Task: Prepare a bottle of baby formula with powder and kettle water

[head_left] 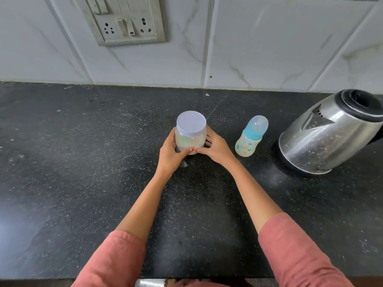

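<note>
A clear plastic jar (190, 135) with a white lid and pale powder in its lower part stands upright on the black counter (83, 162). My left hand (171, 154) wraps its left side and my right hand (215, 149) its right side, thumbs meeting in front. To the right of the jar stands a baby bottle (249, 141) with a teal collar and a clear cap, closed. Further right is a steel electric kettle (329, 133) with a black lid, spout facing the bottle.
The counter meets a white marble-look tiled wall (248, 48) at the back. A switch and socket panel (124, 21) is mounted on the wall at upper left. The counter's front edge (207, 278) runs along the bottom of the view.
</note>
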`<state>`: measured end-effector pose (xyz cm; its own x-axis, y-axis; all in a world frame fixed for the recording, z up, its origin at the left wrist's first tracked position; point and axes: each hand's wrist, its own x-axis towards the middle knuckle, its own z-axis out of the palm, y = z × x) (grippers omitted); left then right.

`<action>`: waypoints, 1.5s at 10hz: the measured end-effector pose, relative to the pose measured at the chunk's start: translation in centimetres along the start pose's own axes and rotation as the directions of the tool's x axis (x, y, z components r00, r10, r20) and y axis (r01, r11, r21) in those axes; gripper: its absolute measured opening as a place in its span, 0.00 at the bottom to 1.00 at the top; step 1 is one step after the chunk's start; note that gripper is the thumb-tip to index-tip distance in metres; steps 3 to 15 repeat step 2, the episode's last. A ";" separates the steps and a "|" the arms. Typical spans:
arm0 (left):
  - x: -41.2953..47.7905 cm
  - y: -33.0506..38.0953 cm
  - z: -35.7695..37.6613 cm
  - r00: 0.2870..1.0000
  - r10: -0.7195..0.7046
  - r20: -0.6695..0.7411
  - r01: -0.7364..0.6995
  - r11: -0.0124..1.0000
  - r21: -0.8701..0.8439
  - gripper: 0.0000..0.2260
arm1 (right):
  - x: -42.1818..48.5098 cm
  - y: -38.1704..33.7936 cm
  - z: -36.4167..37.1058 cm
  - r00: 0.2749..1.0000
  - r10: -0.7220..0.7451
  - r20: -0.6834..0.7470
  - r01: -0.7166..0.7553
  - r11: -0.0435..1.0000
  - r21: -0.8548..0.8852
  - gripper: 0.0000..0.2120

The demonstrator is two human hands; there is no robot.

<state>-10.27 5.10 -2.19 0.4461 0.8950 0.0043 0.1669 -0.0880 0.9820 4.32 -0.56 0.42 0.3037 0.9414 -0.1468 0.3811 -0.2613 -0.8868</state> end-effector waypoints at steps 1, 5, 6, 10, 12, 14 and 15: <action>-0.9 0.4 0.2 0.999 0.044 -0.012 -0.043 0.996 0.080 0.30 | -1.1 0.5 0.6 0.997 0.007 -0.079 -0.005 1.000 0.019 0.30; -2.9 0.9 0.8 0.997 0.041 -0.068 -0.033 0.993 0.116 0.23 | -2.6 0.6 1.8 0.975 0.020 -0.222 -0.030 0.999 -0.039 0.24; -2.9 0.9 0.8 0.997 0.041 -0.068 -0.033 0.993 0.116 0.23 | -2.6 0.6 1.8 0.975 0.020 -0.222 -0.030 0.999 -0.039 0.24; -2.9 0.9 0.8 0.997 0.041 -0.068 -0.033 0.993 0.116 0.23 | -2.6 0.6 1.8 0.975 0.020 -0.222 -0.030 0.999 -0.039 0.24; -2.9 0.9 0.8 0.997 0.041 -0.068 -0.033 0.993 0.116 0.23 | -2.6 0.6 1.8 0.975 0.020 -0.222 -0.030 0.999 -0.039 0.24; -2.9 0.9 0.8 0.997 0.041 -0.068 -0.033 0.993 0.116 0.23 | -2.6 0.6 1.8 0.975 0.020 -0.222 -0.030 0.999 -0.039 0.24; -2.9 0.9 0.8 0.997 0.041 -0.068 -0.033 0.993 0.116 0.23 | -2.6 0.6 1.8 0.975 0.020 -0.222 -0.030 0.999 -0.039 0.24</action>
